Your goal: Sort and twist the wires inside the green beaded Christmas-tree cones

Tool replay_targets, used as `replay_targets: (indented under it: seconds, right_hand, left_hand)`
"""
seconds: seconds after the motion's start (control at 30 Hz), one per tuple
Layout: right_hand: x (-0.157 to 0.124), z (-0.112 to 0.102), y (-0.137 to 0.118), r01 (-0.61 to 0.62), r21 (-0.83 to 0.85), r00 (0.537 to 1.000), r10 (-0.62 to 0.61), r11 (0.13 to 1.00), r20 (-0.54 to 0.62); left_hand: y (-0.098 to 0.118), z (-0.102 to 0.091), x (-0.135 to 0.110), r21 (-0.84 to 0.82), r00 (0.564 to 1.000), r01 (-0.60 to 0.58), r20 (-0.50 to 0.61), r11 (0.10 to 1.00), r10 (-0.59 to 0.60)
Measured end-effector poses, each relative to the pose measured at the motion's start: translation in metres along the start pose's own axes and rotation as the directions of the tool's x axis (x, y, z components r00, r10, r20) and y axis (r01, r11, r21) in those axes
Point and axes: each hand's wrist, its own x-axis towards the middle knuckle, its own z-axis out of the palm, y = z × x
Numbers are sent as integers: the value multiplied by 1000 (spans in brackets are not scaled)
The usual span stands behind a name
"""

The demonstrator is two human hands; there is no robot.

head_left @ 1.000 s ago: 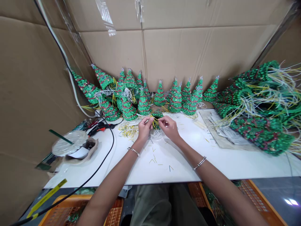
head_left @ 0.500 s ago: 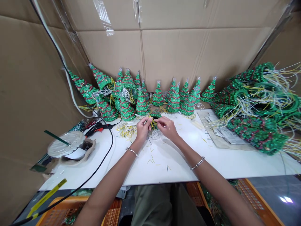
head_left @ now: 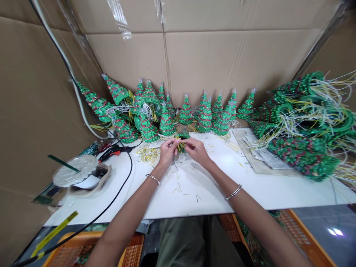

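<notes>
A small green tinsel Christmas tree [head_left: 183, 132] lies with its open base toward me, partly hidden behind my hands. Yellow wires [head_left: 181, 147] come out of that base. My left hand [head_left: 168, 150] pinches some of these wires between thumb and forefinger. Close beside it, my right hand [head_left: 196, 149] has its fingers closed at the same wires, the forefinger reaching across toward the left fingertips. White wires [head_left: 183, 158] spread on the table just below the hands. A thin dark wire hangs down under my left hand.
Several decorated trees [head_left: 204, 115] stand along the cardboard wall [head_left: 205, 63]. Larger trees with loose wires [head_left: 306, 155] are heaped at right. At left lie wire clippings [head_left: 148, 154], a glue gun [head_left: 112, 151], a plastic lid [head_left: 75, 170] and a black cable [head_left: 122, 185]. Orange crates [head_left: 303, 233] stand below.
My right forefinger has stretched out toward the left fingertips. Both hands stay at the tree's base, and the whole view has shifted slightly.
</notes>
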Motion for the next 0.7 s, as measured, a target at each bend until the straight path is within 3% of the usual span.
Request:
replay_targets:
  seconds: [0.3, 0.5, 0.7]
  right_hand:
    - [1, 1, -1, -73, 37, 997, 72, 997, 30]
    - [2, -1, -5, -196, 283, 979, 202, 939, 9]
    - [5, -4, -3, -232, 473, 951, 299, 850, -72]
  left_hand:
    - [0, -6, 3, -29, 996, 54, 73, 998, -51]
    - [1, -6, 4, -83, 997, 77, 6, 994, -76]
    - [1, -5, 4, -41, 997, 74, 25, 996, -73]
